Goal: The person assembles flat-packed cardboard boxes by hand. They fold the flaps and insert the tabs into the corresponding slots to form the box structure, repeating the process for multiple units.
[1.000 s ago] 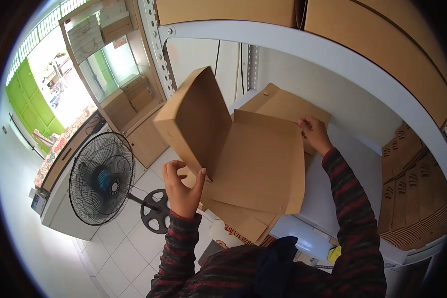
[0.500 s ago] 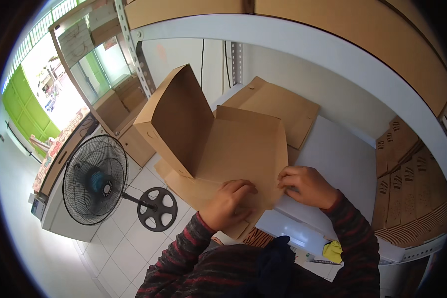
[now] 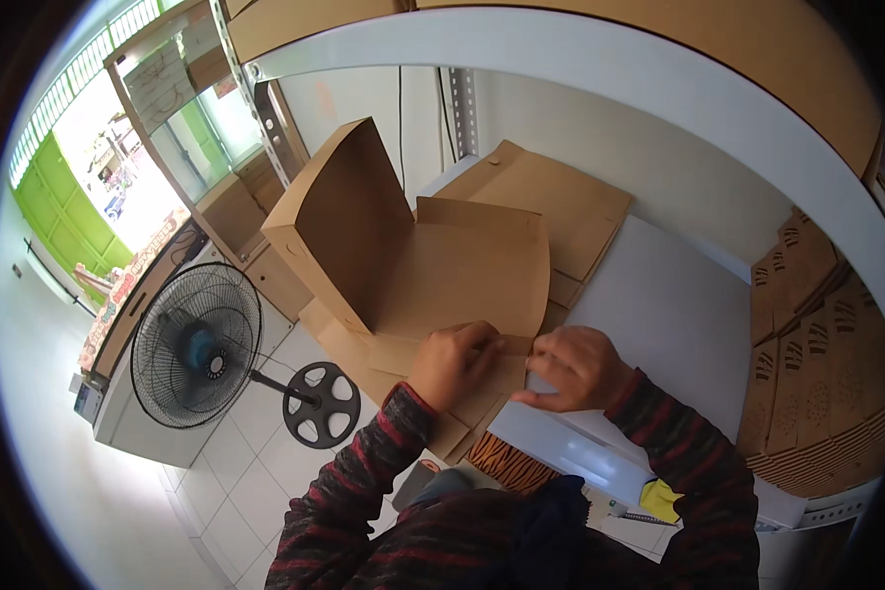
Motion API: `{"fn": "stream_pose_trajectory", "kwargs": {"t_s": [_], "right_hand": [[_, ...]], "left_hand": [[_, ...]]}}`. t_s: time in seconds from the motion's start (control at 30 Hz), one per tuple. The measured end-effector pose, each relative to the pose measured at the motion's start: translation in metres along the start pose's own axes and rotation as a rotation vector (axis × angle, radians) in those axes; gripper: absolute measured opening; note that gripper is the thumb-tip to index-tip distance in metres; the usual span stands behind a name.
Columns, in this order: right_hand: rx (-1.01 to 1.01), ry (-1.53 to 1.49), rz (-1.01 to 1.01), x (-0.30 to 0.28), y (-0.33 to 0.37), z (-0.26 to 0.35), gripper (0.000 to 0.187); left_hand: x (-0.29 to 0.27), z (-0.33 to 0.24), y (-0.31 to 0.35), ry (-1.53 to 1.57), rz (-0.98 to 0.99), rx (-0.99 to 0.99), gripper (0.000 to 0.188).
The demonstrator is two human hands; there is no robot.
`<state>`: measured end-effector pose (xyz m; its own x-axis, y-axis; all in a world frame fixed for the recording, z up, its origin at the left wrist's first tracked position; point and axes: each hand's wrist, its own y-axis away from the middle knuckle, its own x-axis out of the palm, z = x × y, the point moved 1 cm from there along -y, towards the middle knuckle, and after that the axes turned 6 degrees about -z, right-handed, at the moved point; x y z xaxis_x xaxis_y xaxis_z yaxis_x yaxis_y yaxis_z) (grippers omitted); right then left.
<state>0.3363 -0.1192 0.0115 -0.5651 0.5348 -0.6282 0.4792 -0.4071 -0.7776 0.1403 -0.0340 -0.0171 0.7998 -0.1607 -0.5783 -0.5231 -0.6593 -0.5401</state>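
A brown cardboard box (image 3: 472, 265) lies partly folded in front of me, its lid (image 3: 354, 216) standing up on the left side. Along the near edge, my left hand (image 3: 454, 366) is closed with bent fingers on the raised front flap. At the near right corner my right hand (image 3: 575, 369) is closed, its curled fingers on the end of that flap and the right wall. The fingertips of both hands are partly hidden. Flat cardboard blanks (image 3: 551, 202) lie beneath and behind the box.
The box rests on a white shelf (image 3: 659, 305) under a grey metal shelf beam (image 3: 600, 39). Stacks of folded brown boxes (image 3: 816, 364) stand on the right. A black standing fan (image 3: 197, 344) is on the left, and a yellow cloth (image 3: 662, 500) hangs near the shelf's front edge.
The box's front flap has come up from lying flat. My left hand has moved up and slightly right, and my right hand slightly left, bringing them closer together.
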Motion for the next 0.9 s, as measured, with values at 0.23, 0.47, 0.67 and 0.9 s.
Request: {"fn": "stream_pose_trajectory", "kwargs": {"t_s": [0.23,0.47,0.67,0.9], "right_hand": [[-0.137,0.089,0.208,0.018,0.010,0.005,0.017],[-0.200,0.163,0.210,0.019,0.015,0.002,0.017],[-0.219,0.196,0.169,0.021,0.019,-0.002,0.018],[-0.211,0.213,0.125,0.020,0.026,-0.009,0.019]], "left_hand": [[-0.008,-0.019,0.013,-0.077,0.072,-0.049,0.028],[-0.054,-0.054,0.001,-0.218,0.258,0.074,0.040],[-0.015,-0.042,-0.037,-0.163,0.351,0.160,0.032],[0.012,-0.031,-0.066,-0.133,0.466,0.185,0.017]]}}
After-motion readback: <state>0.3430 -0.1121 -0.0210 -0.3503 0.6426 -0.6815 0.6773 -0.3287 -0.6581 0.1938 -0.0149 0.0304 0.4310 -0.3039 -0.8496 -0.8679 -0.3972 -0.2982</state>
